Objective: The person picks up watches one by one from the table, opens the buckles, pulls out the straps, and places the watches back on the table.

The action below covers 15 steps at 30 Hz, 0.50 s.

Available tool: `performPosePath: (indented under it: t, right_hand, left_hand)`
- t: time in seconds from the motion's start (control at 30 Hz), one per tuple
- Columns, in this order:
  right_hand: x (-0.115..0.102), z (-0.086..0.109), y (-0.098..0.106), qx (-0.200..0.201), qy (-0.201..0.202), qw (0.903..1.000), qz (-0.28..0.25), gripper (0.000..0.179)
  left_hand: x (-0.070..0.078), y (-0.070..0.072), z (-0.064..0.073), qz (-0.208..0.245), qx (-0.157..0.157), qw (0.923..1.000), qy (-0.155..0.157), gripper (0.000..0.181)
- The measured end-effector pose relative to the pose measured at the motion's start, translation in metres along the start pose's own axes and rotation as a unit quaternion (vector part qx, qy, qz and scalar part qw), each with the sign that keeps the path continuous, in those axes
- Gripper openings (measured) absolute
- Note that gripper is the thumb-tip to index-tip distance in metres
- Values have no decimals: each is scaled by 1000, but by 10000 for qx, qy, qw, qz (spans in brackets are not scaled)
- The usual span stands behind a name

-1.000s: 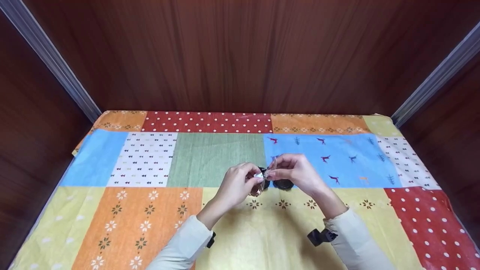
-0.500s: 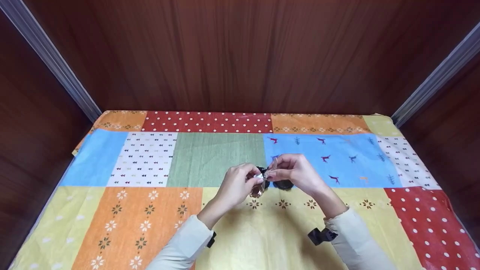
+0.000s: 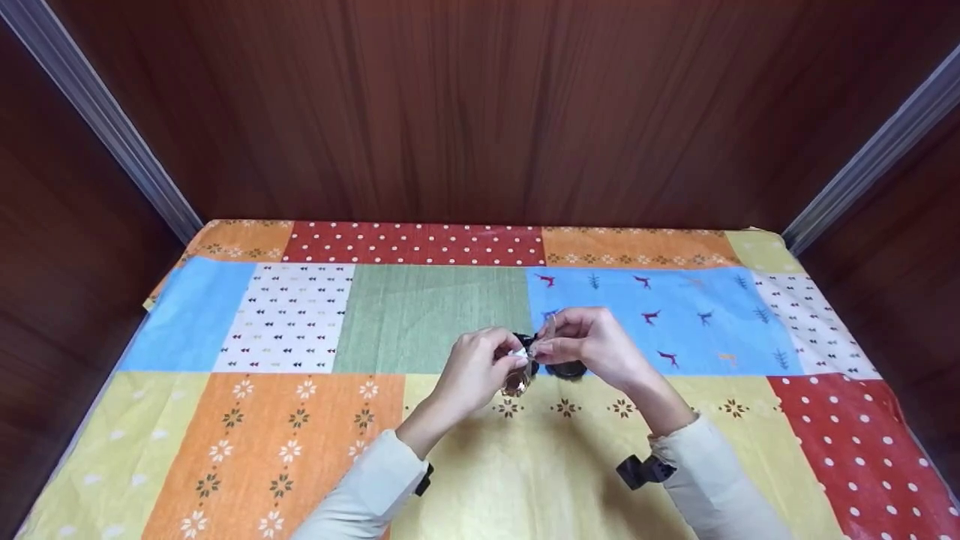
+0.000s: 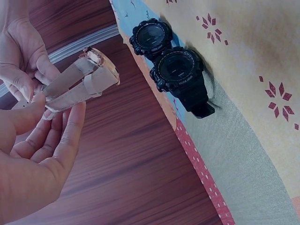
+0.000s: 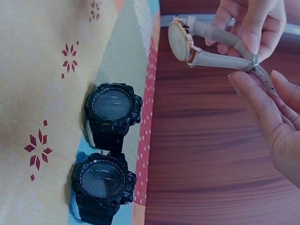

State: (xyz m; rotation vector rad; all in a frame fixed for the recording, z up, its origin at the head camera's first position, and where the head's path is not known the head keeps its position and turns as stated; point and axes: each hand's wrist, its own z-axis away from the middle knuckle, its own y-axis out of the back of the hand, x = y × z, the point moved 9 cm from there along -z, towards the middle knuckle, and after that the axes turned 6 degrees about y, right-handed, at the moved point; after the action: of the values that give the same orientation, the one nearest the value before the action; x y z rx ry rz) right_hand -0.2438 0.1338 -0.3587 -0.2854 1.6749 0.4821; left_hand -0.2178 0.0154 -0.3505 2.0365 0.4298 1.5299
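Observation:
A wristwatch (image 5: 180, 42) with a round rose-gold case and a pale strap (image 5: 219, 61) is held up above the table, its strap bent into a loop. My left hand (image 3: 472, 369) pinches the strap near the buckle (image 5: 255, 60) between thumb and fingers. Opposite it, my right hand (image 3: 600, 351) pinches the strap end with thumb and fingertips. In the left wrist view the watch case (image 4: 104, 64) hangs away from both hands. Below lie two black digital sports watches, one (image 4: 178, 71) close beside the other (image 4: 151, 37); in the head view the hands partly cover them.
A patchwork-patterned tablecloth (image 3: 442, 315) covers the table. Dark wood-grain panels (image 3: 480, 112) stand behind and at both sides, with metal strips (image 3: 112, 120) at the corners. A black wrist camera (image 3: 645, 472) sits at the right sleeve.
The watch case below my left fingers has tilted slightly and dropped a little into clearer view. Both hands stay nearly in place, still pinching the strap.

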Motion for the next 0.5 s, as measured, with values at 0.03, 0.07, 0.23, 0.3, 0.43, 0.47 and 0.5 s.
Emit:
performPosePath:
  t: [0.03,0.07,0.23,0.3,0.43,0.47,0.5]
  right_hand:
    - [0,0,0,-7,-2,10000,-48,15]
    - [0,0,0,-16,-5,10000,-94,15]
    - [2,1,0,-9,-58,9998,-196,15]
    - [3,1,1,-1,-101,9997,-201,15]
    - [3,2,1,-1,-177,9998,-116,15]
    - [3,2,1,-8,-168,9998,-105,16]
    - [3,2,1,-15,-166,9998,-83,16]
  left_hand:
    - [0,0,0,-4,-11,10000,7,6]
    - [0,0,0,-14,-20,10000,17,6]
    - [-1,-1,1,6,-38,10000,26,6]
    - [-2,-1,1,42,-40,10000,35,5]
    - [-3,-1,1,114,-66,9999,53,5]
    - [-3,-1,1,124,-68,9999,53,5]
    - [-3,-1,2,139,-74,9999,55,4]
